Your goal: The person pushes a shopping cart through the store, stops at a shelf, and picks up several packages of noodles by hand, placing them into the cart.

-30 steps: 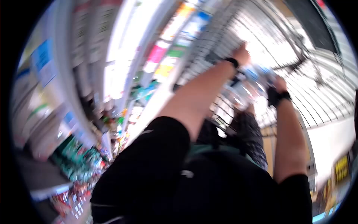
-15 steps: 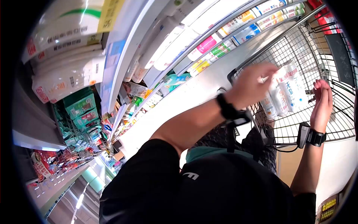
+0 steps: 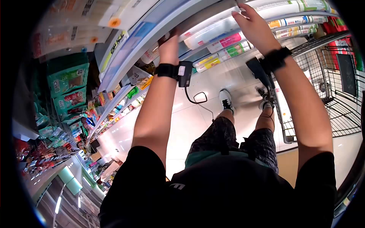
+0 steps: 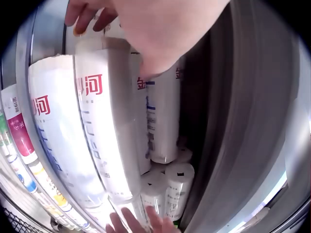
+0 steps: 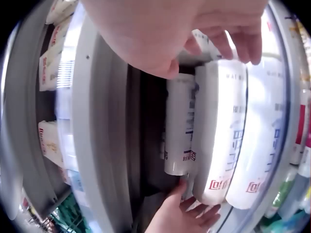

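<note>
Both hands reach into a shelf of long white noodle packs with red and blue print. The left hand is at the near end of the row, partly in the shelf's shadow. In the left wrist view its fingers spread past the end of a noodle pack, thumb apart on the other side. My right hand is at the opposite end, thumb and fingers apart. From the right wrist, its fingertips come over the ends of the front packs, while the left hand has its fingertips right at the lower end.
A wire shopping cart stands at the right, beside the right forearm. Lower shelves carry coloured noodle packs. Green bags hang at the left. A cable loops from the left wrist above the tiled floor.
Both hands have moved from the cart, where white noodle packs lay between them, leftward to the shelf. The view has turned toward the shelf, and the cart now sits farther right.
</note>
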### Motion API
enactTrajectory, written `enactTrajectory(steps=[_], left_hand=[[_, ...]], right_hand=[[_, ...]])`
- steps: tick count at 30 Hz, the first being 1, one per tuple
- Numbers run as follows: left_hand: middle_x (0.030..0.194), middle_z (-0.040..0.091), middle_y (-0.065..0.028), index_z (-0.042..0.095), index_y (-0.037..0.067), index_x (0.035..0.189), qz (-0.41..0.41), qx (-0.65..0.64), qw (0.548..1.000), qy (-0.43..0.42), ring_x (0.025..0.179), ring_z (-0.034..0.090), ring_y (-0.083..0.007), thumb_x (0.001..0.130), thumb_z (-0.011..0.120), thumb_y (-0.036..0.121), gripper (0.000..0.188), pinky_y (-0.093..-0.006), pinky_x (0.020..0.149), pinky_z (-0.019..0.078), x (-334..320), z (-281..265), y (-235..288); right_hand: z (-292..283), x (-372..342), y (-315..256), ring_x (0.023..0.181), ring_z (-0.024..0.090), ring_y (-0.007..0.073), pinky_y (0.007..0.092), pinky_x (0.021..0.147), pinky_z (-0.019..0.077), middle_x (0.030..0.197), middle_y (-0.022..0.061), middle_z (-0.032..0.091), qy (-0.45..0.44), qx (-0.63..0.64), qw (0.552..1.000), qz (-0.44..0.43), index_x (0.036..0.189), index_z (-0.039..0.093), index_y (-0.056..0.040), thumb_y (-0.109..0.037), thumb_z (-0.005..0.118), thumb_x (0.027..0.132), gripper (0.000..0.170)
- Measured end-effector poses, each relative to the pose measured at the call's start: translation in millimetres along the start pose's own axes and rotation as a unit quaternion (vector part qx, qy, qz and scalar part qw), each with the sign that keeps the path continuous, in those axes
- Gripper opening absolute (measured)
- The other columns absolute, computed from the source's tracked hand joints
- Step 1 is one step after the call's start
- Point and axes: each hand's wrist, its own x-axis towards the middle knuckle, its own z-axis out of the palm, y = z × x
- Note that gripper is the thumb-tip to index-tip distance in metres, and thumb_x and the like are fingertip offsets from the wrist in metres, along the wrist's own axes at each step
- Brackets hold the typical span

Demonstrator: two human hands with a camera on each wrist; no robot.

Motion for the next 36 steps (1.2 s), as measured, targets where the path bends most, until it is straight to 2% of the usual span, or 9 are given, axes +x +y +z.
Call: enactTrajectory(steps=[2,5,10,13,16,18,25,27,36], left_hand=[[0.09,0.059,-0.0038,0.057,0.006,0.109,-0.009,-0.017,0.999,-0.026,0.078,0.053,-0.0137,0.081,0.066,0.047,0.05,-0.0284,0.066,0.0451,-3.5,2.9,6.2],[0.095,0.062,-0.0039,0.058,0.005,0.111,-0.016,-0.073,0.995,-0.058,0.083,0.056,-0.0148,0.081,0.068,0.044,0.05,-0.0288,0.07,0.0461,-18.9,7.7,15.9],[0.108,0.065,-0.0063,0.06,0.003,0.114,0.039,-0.142,0.98,-0.134,0.096,0.058,-0.0168,0.081,0.072,0.026,0.042,-0.0295,0.085,0.0441,-17.1,12.2,5.6],[0.11,0.063,-0.0061,0.057,0.003,0.118,0.019,-0.197,0.969,-0.146,0.098,0.058,-0.0166,0.082,0.071,0.019,0.041,-0.0294,0.086,0.0448,-22.4,3.5,13.0],[0.111,0.062,-0.0076,0.051,0.001,0.12,0.034,-0.271,0.95,-0.154,0.097,0.059,-0.0169,0.085,0.068,0.014,0.042,-0.0294,0.087,0.0454,-31.9,-7.1,12.3],[0.117,0.058,-0.0086,0.045,0.001,0.124,0.074,-0.358,0.915,-0.171,0.103,0.056,-0.0157,0.088,0.064,0.008,0.041,-0.029,0.091,0.0424,-45.7,-19.6,13.2],[0.109,0.053,-0.0049,0.042,0.009,0.117,-0.087,-0.522,0.842,-0.102,0.107,0.052,-0.0174,0.095,0.056,0.022,0.03,-0.0347,0.096,0.0423,-108.4,-38.2,19.7],[0.109,0.055,-0.0066,0.046,0.008,0.114,-0.132,-0.545,0.818,-0.125,0.109,0.052,-0.0182,0.095,0.056,0.022,0.026,-0.0358,0.096,0.0434,-124.5,-34.3,30.0],[0.148,0.031,-0.0144,0.026,0.0,0.145,0.065,-0.363,0.858,-0.358,0.136,0.032,-0.0244,0.083,0.041,0.005,0.064,-0.0395,0.113,0.0224,-182.3,36.4,99.6]], right_hand=[[25.1,24.2,17.3,0.082,0.063,0.0447,0.0477,0.076,0.0514,0.099,0.0311,0.062,0.115,-0.204,0.969,-0.081,0.124,0.041,0.005,-0.031,0.057,0.086,0.055],[40.3,30.5,8.7,0.086,0.06,0.0493,0.0519,0.079,0.0491,0.095,0.0334,0.061,0.135,-0.225,0.965,-0.004,0.126,0.039,0.0058,-0.032,0.054,0.087,0.056],[59.4,42.0,32.8,0.09,0.061,0.0461,0.0495,0.08,0.0495,0.094,0.0314,0.062,0.193,-0.268,0.944,-0.021,0.126,0.041,0.0068,-0.031,0.057,0.086,0.057],[62.3,46.5,39.0,0.086,0.062,0.0435,0.047,0.078,0.0502,0.091,0.0288,0.063,0.263,-0.18,0.932,-0.172,0.128,0.04,0.0077,-0.029,0.06,0.086,0.059],[57.1,9.4,-11.2,0.083,0.062,0.0414,0.0443,0.077,0.0502,0.089,0.0267,0.063,0.183,-0.098,0.978,0.035,0.127,0.042,0.0088,-0.026,0.066,0.084,0.061],[54.9,-6.6,-21.1,0.088,0.053,0.01,0.0239,0.082,0.0433,0.103,0.0061,0.06,0.156,0.073,0.982,0.081,0.127,0.047,0.0025,-0.036,0.058,0.093,0.052],[20.1,-80.1,-7.1,0.073,0.047,0.0099,0.0259,0.071,0.0413,0.081,0.0014,0.053,0.248,0.366,0.89,0.113,0.099,0.052,0.0005,-0.039,0.06,0.092,0.041],[2.6,-103.2,-12.3,0.101,0.056,0.0179,0.0334,0.092,0.0444,0.107,0.0111,0.059,0.258,0.38,0.878,0.137,0.111,0.051,0.0026,-0.034,0.051,0.098,0.039],[-121.4,-170.1,11.9,0.117,0.053,0.0255,0.04,0.105,0.0344,0.122,0.0135,0.059,0.248,0.496,0.828,0.083,0.125,0.05,0.0017,-0.044,0.033,0.101,0.054]])
